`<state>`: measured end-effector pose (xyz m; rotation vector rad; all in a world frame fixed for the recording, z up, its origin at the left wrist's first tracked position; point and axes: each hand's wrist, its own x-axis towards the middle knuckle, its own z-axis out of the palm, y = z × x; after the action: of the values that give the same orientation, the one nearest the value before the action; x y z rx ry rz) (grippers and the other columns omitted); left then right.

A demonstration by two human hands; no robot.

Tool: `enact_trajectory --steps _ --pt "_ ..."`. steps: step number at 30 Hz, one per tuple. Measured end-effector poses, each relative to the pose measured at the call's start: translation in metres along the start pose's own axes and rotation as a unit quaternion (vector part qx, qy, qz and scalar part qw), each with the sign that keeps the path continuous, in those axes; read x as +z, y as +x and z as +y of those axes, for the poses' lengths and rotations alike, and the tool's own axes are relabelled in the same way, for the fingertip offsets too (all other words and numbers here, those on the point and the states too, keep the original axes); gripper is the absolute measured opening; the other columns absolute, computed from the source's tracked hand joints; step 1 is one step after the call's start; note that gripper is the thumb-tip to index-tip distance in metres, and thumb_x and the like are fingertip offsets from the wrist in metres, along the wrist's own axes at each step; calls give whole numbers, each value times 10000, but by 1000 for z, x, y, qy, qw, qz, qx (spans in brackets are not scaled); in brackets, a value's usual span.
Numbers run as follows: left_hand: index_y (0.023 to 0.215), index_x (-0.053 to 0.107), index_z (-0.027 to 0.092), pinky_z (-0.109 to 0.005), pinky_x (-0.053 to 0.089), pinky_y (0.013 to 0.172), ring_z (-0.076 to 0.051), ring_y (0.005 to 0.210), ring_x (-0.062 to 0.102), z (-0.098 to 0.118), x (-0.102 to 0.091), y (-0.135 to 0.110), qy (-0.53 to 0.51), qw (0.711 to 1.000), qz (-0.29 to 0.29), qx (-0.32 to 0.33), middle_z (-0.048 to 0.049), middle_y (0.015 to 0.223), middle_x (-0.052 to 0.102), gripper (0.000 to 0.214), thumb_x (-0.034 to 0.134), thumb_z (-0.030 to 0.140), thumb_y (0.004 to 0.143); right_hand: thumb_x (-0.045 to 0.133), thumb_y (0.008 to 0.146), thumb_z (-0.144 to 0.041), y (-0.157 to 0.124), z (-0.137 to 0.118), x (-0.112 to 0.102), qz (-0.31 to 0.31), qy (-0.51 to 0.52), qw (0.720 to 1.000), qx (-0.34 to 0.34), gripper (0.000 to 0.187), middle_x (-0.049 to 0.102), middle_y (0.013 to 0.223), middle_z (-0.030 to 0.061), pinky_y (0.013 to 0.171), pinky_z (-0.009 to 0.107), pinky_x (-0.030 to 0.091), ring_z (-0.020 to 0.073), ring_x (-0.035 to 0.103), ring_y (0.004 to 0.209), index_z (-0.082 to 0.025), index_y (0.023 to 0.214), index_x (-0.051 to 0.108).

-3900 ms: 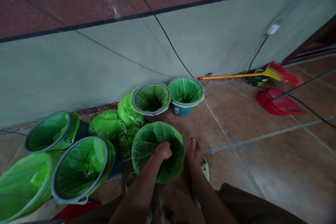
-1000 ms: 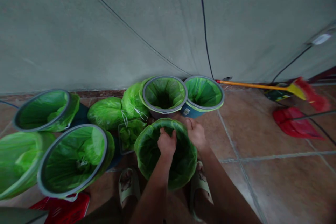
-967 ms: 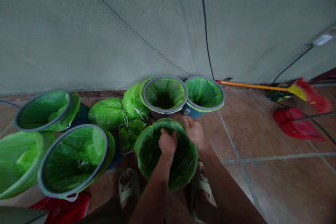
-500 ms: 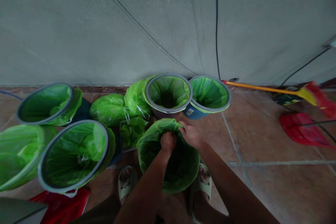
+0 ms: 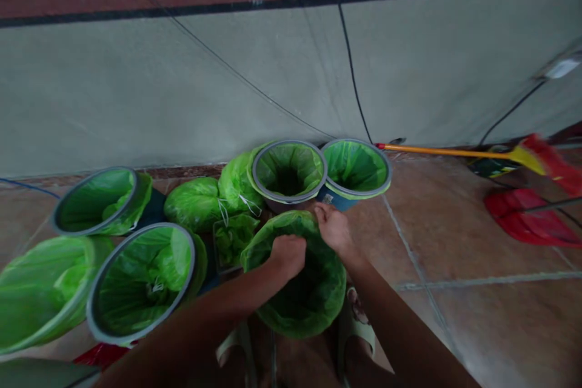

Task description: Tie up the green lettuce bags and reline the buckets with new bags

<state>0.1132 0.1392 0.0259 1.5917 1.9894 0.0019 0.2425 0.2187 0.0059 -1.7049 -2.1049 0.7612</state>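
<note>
Tiled floor (image 5: 491, 321): a lined blue bin (image 5: 340, 202) is stationed at the wall-side edge. Nearer, inward of that edge, a green-lined bin (image 5: 327, 312) is set, mouth up. Its plastic liner (image 5: 271, 231) is apparently pinched at the rim's far right by the right hand (image 5: 335, 231); the left hand (image 5: 290, 254) is held over the mouth, fingertips hidden, grip undetermined. The film could be torn or dislodged if pulled unevenly.

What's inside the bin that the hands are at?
A green liner covers the inner walls of the bin. The left hand hides part of the inside, and the bottom is too dark to tell whether anything lies there.
</note>
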Motion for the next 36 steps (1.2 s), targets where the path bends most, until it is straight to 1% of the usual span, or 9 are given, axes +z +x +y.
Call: enact_trajectory --steps 3,6,11,15,23,26,28,32,36 --pt "995 670 172 -369 473 930 -251 992 641 -11 -28 10 44 990 115 69 -117 989 684 318 380 295 952 386 971 -283 0 -11 7 -29 -1 1000 -7 323 719 1054 74 874 265 469 191 661 1004 -206 1090 676" --pt "1050 645 170 -307 445 958 -208 1030 620 -27 -32 30 53 980 178 74 -101 1040 682 319 353 272 972 377 978 -295 -2 -15 19 -53 -34 998 -11 337 727 1024 81 867 272 467 202 665 991 -209 1100 680" --pt "1096 644 189 -283 464 922 -187 1006 645 -48 -6 53 26 986 115 120 -72 1081 701 305 390 308 976 389 970 -340 -2 -5 27 -121 -65 990 -42 359 713 1101 75 886 290 462 219 657 1015 -231 1180 658" --pt "1152 621 201 -280 468 923 -188 1031 647 -62 -1 55 24 983 94 154 -63 1116 698 282 449 305 955 437 941 -268 -3 13 25 -144 -35 987 -69 364 692 1171 46 935 268 443 197 635 1074 -252 1260 611" --pt "1176 597 187 -335 485 907 -245 1049 652 -63 -14 51 74 995 23 63 -104 1097 700 316 533 311 893 432 951 -284 -2 24 23 -190 -96 976 -34 297 711 1047 106 848 262 448 213 652 984 -161 1142 623" --pt "1364 450 147 -324 465 960 -256 1149 608 -68 -21 46 25 999 18 28 -142 1252 632 658 656 401 794 430 952 -277 -11 28 16 -161 -92 983 -3 303 701 1083 116 846 246 438 205 642 1008 -146 1150 619" --pt "1418 382 113 -326 438 1004 -273 1205 572 -78 -28 41 -18 999 18 27 -166 1331 578 845 713 455 720 410 955 -279 -25 38 10 -117 -89 988 57 320 702 1073 118 805 247 446 205 652 981 -142 1166 608" --pt "1359 474 125 -341 433 1010 -276 1193 582 -102 -41 36 -119 993 17 20 -154 1348 575 748 659 508 744 415 944 -361 -65 60 2 -67 -95 976 186 374 707 1009 150 744 287 466 245 673 934 -122 1157 609" --pt "1230 597 148 -296 482 917 -222 1077 645 -103 -45 44 -210 977 42 -4 -105 1186 684 512 517 485 853 459 900 -520 -75 58 -11 -19 -92 971 220 606 663 1126 218 773 336 491 297 661 1006 -68 1299 521"
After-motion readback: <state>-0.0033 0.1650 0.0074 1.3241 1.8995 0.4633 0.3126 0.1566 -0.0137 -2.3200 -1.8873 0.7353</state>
